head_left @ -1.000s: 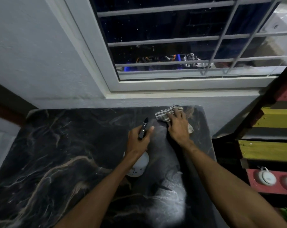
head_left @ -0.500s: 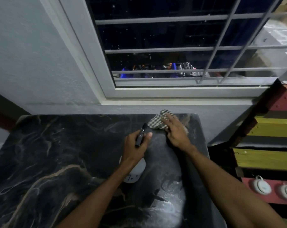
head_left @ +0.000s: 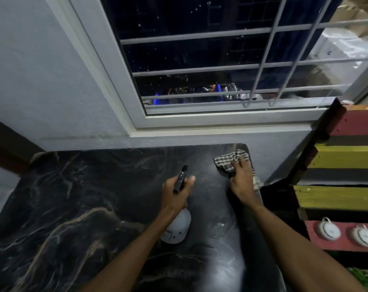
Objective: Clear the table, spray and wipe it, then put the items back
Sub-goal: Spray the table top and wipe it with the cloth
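Cloth: my right hand presses the soft checked rag flat at the far right corner of the black marble table; limp, bunches easily.
Bottle: my left hand wraps the neck of the white plastic spray bottle, mid-table; probably light.

We note a barred window in the far wall, dark outside, with a white frame and sill. At right we see a slatted rack painted red, yellow and dark. Two white cups sit side by side on its near red shelf.
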`<state>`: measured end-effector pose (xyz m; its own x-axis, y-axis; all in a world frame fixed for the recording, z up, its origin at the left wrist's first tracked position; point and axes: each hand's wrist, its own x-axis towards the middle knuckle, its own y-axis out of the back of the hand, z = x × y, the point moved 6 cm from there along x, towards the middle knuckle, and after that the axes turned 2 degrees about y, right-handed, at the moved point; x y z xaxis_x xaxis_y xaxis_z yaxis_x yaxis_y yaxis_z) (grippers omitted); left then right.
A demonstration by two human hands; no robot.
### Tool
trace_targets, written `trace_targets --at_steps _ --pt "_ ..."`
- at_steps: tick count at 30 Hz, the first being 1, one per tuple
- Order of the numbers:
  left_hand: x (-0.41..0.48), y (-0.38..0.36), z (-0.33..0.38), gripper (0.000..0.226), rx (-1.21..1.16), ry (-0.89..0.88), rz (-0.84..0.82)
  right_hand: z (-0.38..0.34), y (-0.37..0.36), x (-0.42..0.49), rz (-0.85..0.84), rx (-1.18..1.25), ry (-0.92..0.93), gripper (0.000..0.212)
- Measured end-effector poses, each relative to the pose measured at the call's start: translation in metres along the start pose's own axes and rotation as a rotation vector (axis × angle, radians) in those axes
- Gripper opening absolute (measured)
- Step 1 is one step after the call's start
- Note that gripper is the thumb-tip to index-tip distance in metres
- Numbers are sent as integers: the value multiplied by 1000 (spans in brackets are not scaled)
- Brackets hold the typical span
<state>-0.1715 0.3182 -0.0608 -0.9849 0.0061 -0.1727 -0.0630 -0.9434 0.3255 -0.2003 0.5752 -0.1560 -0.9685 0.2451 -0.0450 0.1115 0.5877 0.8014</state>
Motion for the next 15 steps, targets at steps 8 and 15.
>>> trace_targets --at_steps 8,15 --pt "-10 103 -41 38 -16 233 99 -69 -45 -30 -27 14 -74 66" --pt "5 203 -74 35 -112 308 171 -147 -101 -39 0 -7 -46 64"
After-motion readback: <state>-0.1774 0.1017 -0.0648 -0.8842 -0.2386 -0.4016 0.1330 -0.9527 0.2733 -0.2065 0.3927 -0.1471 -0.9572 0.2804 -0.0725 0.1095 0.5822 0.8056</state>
